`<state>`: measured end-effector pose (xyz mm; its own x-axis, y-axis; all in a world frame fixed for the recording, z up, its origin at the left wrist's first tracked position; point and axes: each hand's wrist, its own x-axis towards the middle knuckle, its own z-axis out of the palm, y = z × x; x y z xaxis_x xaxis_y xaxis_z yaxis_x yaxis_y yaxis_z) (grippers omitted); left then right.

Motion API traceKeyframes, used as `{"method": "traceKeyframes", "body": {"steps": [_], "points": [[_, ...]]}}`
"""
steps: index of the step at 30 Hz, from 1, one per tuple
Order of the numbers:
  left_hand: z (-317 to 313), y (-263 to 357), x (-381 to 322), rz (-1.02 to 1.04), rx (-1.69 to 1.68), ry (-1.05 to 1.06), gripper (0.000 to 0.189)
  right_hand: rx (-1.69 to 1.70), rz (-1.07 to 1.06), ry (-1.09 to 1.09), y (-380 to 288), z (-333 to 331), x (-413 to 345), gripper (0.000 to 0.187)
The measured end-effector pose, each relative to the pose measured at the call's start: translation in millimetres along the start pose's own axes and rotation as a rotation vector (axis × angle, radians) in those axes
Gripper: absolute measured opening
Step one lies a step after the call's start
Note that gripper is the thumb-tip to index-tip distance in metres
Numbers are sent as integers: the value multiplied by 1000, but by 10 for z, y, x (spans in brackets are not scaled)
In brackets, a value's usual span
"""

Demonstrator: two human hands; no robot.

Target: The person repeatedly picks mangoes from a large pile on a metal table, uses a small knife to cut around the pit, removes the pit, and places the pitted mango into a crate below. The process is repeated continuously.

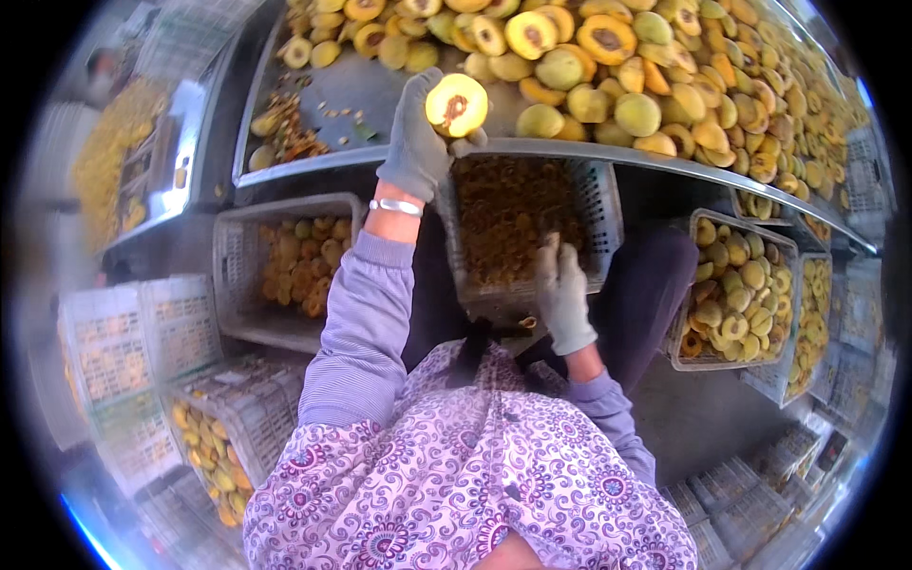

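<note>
My left hand (420, 135), in a grey knit glove, holds a halved yellow peach (457, 105) over the rim of the metal worktable (556, 148). The peach's cut face is up, with a reddish-brown centre. Halved and whole-looking peaches (605, 39) lie heaped on the table. My right hand (564, 285), also gloved, is above the near right edge of a plastic crate (605, 206) between my knees; a small dark thing shows at its fingertips, too blurred to name. Brown pits and scraps (513, 221) fill the crate's bottom.
A crate with peaches (285, 203) stands at the left, another fuller one (741, 363) at the right. Scraps (299, 135) lie on the table's left part. Stacked crates (142, 342) stand further left. A second table (189, 142) with yellow fruit is at the upper left.
</note>
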<state>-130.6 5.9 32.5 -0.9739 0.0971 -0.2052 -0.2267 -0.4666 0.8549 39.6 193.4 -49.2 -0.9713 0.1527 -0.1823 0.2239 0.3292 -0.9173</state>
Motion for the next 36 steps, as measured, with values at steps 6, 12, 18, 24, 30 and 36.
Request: {"method": "traceKeyframes", "body": {"steps": [6, 12, 18, 24, 30, 36], "points": [[1, -79, -853, 185, 90, 73, 43, -58, -300, -51, -993, 113, -98, 22], [-52, -323, -930, 187, -75, 64, 29, -135, -318, -81, -1037, 263, -208, 19], [74, -301, -1061, 192, 0, 91, 36, -136, -379, 15, -1021, 332, -260, 19], [199, -345, -1069, 376, 58, 168, 35, -107, -373, 2, -962, 363, -271, 19], [104, -340, -1002, 506, 315, 125, 37, -8, -319, -146, -996, 249, -224, 23], [2, -370, -1002, 448, 350, 45, 36, 82, -251, -194, -914, 267, -235, 22]]}}
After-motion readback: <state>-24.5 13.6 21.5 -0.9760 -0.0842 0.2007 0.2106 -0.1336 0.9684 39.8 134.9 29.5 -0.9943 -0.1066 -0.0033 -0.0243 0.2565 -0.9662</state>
